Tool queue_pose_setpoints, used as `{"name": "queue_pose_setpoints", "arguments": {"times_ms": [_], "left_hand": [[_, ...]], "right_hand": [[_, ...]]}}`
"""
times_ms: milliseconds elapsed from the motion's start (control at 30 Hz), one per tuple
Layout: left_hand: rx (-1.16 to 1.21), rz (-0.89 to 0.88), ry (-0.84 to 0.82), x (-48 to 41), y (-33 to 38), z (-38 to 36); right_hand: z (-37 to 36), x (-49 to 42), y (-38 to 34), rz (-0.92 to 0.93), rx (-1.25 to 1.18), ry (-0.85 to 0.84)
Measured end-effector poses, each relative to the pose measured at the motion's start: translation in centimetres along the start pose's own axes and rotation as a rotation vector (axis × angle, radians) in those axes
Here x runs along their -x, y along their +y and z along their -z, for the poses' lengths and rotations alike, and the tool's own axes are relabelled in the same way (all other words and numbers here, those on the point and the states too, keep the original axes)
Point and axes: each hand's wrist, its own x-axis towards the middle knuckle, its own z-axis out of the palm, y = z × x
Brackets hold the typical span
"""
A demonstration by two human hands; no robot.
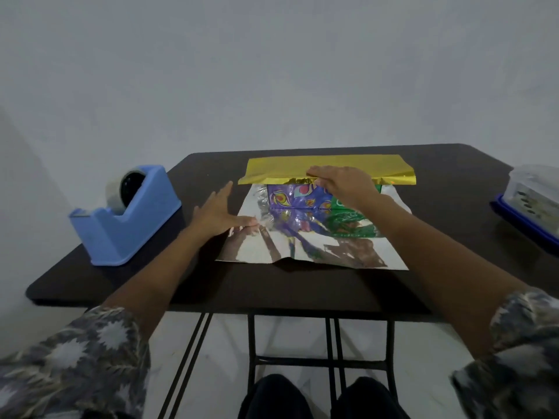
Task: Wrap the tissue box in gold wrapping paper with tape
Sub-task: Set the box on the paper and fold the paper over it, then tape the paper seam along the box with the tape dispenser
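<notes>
Pinning gold wrapping paper (302, 169) onto tissue box (298, 198): right hand (341, 184) flat, pressing, likely against springback. Left hand (216, 211) spread, empty, at sheet's 9 o'clock edge, toward tape dispenser (127, 216).

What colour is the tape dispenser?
The tape dispenser is light blue, seen in the head view.

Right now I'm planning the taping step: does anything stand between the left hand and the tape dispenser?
Nothing visible does. The left hand lies open at the wrapping paper's left edge, and only bare table lies between it and the blue tape dispenser.
</notes>
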Motion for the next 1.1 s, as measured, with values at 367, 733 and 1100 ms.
{"name": "queue_pose_setpoints", "arguments": {"times_ms": [367, 733, 1100], "left_hand": [[-0.034, 0.048, -0.207, 1.0, 1.1, 1.6], [-0.071, -0.086, 0.994, 7.5, -1.0, 5.5], [0.486, 0.445, 0.805, 10.3, -7.2, 5.6]], "right_hand": [[-0.3, -0.2, 0.2, -0.020, -0.010, -0.049], [0.0, -0.1, 0.3, -0.037, -0.005, -0.075], [0.0, -0.2, 0.3, -0.041, -0.024, -0.067]]}}
